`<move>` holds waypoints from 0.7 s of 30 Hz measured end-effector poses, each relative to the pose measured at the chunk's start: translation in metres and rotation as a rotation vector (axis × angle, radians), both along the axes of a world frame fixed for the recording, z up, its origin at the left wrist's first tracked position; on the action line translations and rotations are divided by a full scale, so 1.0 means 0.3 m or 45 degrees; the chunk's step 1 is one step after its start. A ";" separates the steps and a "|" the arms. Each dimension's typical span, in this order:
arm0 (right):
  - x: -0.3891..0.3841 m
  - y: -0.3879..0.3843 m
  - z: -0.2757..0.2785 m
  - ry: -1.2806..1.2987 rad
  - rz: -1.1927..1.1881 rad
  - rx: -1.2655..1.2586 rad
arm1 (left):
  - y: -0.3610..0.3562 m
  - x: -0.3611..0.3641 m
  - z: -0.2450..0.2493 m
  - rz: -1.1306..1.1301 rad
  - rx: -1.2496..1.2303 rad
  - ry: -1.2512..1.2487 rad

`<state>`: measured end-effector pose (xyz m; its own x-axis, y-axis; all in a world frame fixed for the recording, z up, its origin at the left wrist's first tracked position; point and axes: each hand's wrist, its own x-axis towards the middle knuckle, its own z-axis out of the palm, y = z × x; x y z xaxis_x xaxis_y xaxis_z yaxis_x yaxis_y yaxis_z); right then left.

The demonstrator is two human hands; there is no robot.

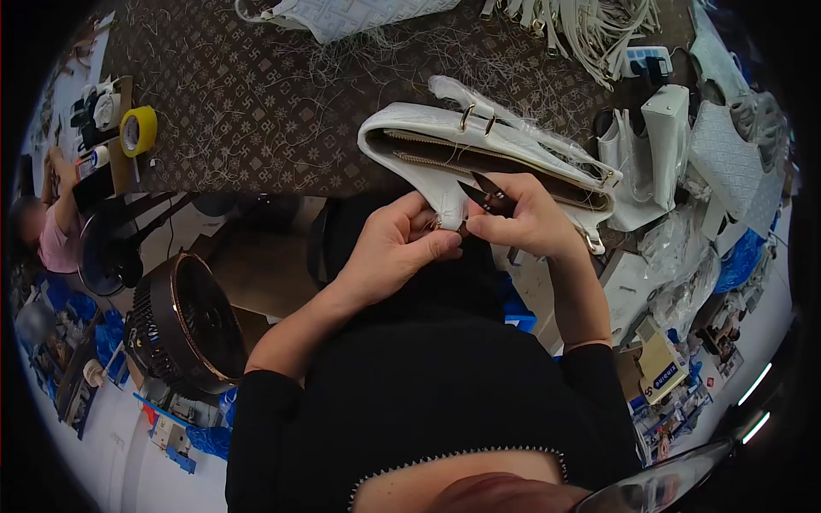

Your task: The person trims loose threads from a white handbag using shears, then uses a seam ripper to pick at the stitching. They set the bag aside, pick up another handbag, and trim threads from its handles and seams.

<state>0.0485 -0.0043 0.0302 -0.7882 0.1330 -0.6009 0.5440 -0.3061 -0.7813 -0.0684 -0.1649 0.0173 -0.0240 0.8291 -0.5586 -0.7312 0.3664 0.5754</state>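
Note:
A white handbag (410, 120) lies across the table's near edge, its zipped mouth spread and gold rings on its side. My left hand (398, 244) pinches a white strap tab (449, 205) of the bag, thumb and fingers at its lower end. Dark thread snips (487, 195) sit in my right hand (530, 218), blades pointing up and left beside the tab. The right thumb and fingertips come close to the tab's end. Loose threads trail over the bag's opening.
Thread scraps litter the brown patterned table (256, 111). Yellow tape (138, 131) stands at the left, above a black fan (184, 321). White straps (581, 30) pile up at the back; more white bags (663, 145) stand at right. Another person (56, 222) sits far left.

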 end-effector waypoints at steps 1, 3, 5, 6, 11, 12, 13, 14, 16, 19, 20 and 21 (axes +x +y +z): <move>0.017 0.011 -0.004 -0.003 0.000 0.001 | -0.002 0.002 -0.003 -0.005 -0.011 0.000; 0.056 0.030 -0.022 0.096 0.006 -0.182 | -0.002 0.002 -0.006 -0.009 -0.021 0.002; 0.071 0.016 -0.035 0.130 -0.121 -0.111 | -0.001 -0.001 -0.007 -0.037 -0.038 -0.005; 0.071 0.009 -0.028 0.164 -0.248 -0.036 | 0.001 -0.002 -0.007 -0.043 -0.036 -0.004; 0.011 -0.031 0.018 0.097 -0.037 0.310 | -0.001 -0.007 -0.006 -0.056 -0.046 0.013; 0.020 -0.045 -0.009 0.162 -0.063 0.349 | 0.001 -0.006 -0.005 -0.061 -0.046 0.015; 0.025 -0.053 -0.023 0.227 -0.087 0.388 | 0.002 -0.006 -0.002 -0.042 -0.039 0.003; 0.031 -0.051 -0.015 0.229 -0.089 0.388 | 0.001 -0.006 0.000 -0.022 -0.032 -0.008; 0.064 -0.032 0.013 0.306 -0.245 -0.037 | -0.001 -0.009 -0.001 -0.034 -0.044 -0.002; 0.129 0.000 0.018 0.997 -0.248 -0.540 | -0.001 -0.007 0.004 -0.033 -0.061 0.010; 0.138 0.028 0.023 1.288 -0.046 -0.722 | 0.001 -0.006 0.007 -0.017 -0.065 0.018; 0.138 0.056 0.042 1.572 0.168 -0.897 | 0.002 -0.010 0.011 -0.031 -0.057 0.014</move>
<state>0.0899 0.0125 0.0427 -0.8286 -0.0141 0.5597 -0.3073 -0.8242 -0.4756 -0.0713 -0.1643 0.0207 -0.0107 0.8037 -0.5950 -0.7156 0.4095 0.5659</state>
